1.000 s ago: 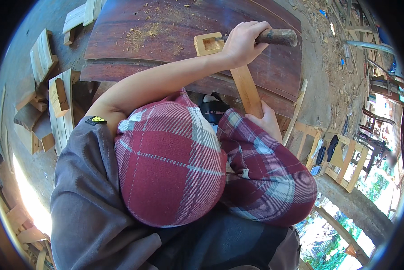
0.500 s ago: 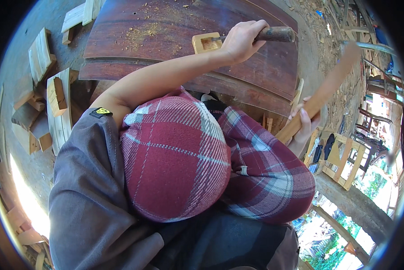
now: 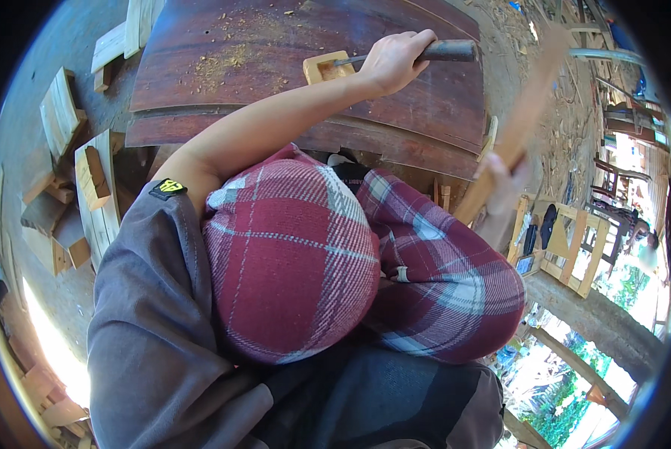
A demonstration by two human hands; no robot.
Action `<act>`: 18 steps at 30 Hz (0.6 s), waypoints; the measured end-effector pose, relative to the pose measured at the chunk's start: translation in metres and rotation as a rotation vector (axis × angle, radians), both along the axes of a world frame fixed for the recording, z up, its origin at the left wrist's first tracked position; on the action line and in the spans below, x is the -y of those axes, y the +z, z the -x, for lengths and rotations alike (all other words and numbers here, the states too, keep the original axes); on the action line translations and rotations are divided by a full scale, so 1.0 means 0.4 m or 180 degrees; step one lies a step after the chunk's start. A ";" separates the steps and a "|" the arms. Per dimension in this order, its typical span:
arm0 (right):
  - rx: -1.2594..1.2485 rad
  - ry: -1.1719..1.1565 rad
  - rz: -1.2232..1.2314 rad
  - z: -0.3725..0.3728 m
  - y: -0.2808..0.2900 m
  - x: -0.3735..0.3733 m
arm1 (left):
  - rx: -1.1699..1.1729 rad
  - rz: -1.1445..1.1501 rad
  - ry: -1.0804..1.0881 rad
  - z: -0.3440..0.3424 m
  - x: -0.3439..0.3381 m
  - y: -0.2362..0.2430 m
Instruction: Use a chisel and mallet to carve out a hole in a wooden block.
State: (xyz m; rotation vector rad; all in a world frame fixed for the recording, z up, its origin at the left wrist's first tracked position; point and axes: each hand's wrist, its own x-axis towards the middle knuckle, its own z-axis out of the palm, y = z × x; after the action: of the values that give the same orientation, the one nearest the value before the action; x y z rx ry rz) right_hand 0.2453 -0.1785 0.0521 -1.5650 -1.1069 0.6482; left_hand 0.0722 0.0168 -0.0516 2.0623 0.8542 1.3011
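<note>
My left hand (image 3: pixel 397 63) is closed round a chisel (image 3: pixel 448 51), whose dark handle sticks out to the right of my fist. The chisel's metal blade lies nearly flat, its tip inside the hollow of a small pale wooden block (image 3: pixel 313 72). That block rests on a dark reddish wooden work surface (image 3: pixel 418 112). Off to the right, my right hand (image 3: pixel 506 179) grips a long flat wooden bat (image 3: pixel 526 127), raised at a slant. Motion blurs both the bat and this hand. The bat is apart from the chisel handle.
Wood chips (image 3: pixel 234 58) lie scattered over the work surface. Cut wooden pieces (image 3: pixel 96 179) stand on the floor at the left. A wooden frame (image 3: pixel 575 251) holding dark items is at the right. My knees, in plaid trousers (image 3: pixel 290 254), are close to the surface's near edge.
The bat has swung up and leftward in my right hand, its far end now higher. The chisel and block appear slightly further left, as does the whole work surface. My left hand keeps its grip.
</note>
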 end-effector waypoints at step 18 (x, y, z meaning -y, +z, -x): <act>0.0901 -0.0109 0.0484 0.014 -0.084 -0.012 | -0.0357 -0.0003 0.0023 -0.006 -0.028 -0.042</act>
State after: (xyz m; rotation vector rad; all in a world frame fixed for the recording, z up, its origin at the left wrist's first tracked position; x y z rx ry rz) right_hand 0.2398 -0.1736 0.0184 -1.8442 -1.2589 0.5071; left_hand 0.0745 0.0279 -0.0682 2.1517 0.9105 1.1988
